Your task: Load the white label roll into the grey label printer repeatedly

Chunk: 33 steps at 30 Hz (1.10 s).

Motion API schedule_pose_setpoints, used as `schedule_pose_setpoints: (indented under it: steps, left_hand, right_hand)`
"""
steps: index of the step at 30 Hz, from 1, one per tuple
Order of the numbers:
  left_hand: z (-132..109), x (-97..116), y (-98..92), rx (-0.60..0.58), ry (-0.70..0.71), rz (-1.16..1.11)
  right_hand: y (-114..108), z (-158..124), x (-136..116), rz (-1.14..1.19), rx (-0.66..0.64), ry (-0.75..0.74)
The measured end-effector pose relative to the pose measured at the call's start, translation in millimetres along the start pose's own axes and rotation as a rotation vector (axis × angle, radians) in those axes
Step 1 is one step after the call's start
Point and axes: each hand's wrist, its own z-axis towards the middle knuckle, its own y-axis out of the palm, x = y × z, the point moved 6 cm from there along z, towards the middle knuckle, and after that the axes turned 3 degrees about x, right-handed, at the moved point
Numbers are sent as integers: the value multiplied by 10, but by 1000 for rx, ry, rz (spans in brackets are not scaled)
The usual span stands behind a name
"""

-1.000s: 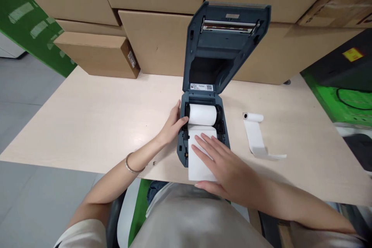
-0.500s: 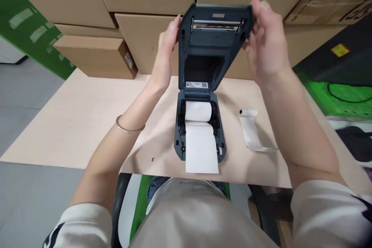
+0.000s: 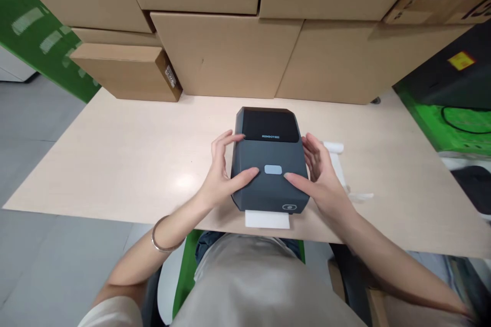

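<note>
A dark grey label printer (image 3: 270,156) stands on the table with its lid closed. A white paper strip (image 3: 267,219) sticks out below its front edge. My left hand (image 3: 227,168) lies against the printer's left side, thumb on the lid and fingers spread. On the other side, my right hand (image 3: 320,176) has its thumb on the lid by the pale blue button (image 3: 273,169), its fingers apart along the right side. Partly behind that hand is a small white paper roll (image 3: 333,147) with a loose tail. The printer's inside is hidden.
Stacked cardboard boxes (image 3: 226,56) form a wall behind the printer. A flat carton (image 3: 123,74) stands at the back left of the pale wooden table (image 3: 126,163). At right are a dark box with a yellow label (image 3: 461,61) and a green surface (image 3: 462,130).
The printer lid has swung down from open to closed, covering the roll inside. Both hands have come down with it, from the raised lid's edges to the printer's sides and top.
</note>
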Motion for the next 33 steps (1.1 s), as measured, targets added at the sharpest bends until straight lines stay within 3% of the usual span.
schedule_pose_setpoints:
  steps: [4,6,13,18,21,23,26,28,33]
  left_hand:
    - [-221,-390,141,-87,-446,-278]
    - [-304,-430,213,-128,-545,-378]
    - [-348,-300,264,-94,-427,-480]
    - [-386,-380,261,-105,-371,-425]
    - [-382,-349,122,-18,-117,-168]
    - [-388,-173,50,19,218,67]
    - [-456,71,102,-63,622,332]
    - [-461,124,161,-139,678,419]
    - [-425,169,213,-226,660,421]
  right_hand:
    - [116,-148,274,131,-115,301]
    - [221,-223,299,248,-217,358]
    - [298,-326,380,410,-200,330]
    - [312,-354,421,372,-221,305]
    - [187,-332,389,143,-104,91]
    - [79,-340,202,-117,3,-265]
    - [67,-456,-101,-454,49,-776]
    - [104,-485,-187,-579,17,-891]
    - [179,-461,-265,-650,-63,-892]
